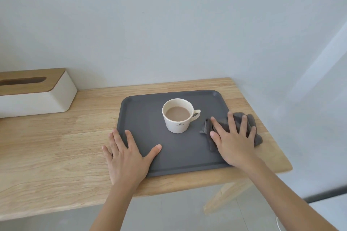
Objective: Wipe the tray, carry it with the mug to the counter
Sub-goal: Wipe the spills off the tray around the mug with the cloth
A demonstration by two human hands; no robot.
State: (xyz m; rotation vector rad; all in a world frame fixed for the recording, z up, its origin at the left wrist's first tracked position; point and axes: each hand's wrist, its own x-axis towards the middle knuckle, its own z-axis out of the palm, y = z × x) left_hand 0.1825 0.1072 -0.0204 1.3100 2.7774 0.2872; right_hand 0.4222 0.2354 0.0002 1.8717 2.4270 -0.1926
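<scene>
Wiping is underway: a crumpled dark grey cloth (249,122) is pressed flat at 3 o'clock on the grey rectangular plastic tray (180,152) under the spread right hand (233,137). The tray is steadied on the wooden tabletop (56,142) at 8 o'clock by the spread left hand (127,157), probably so the full cream ceramic mug (178,116), standing just 12 o'clock of centre, is not jolted.

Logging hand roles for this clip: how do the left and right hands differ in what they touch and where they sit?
The left hand lies flat over the tray's near-left corner, partly on the wooden table, with nothing under it; the right hand presses a dark cloth at the tray's right edge. The left is farther from the mug; the right sits beside its handle. Both are open, palms down.
</scene>
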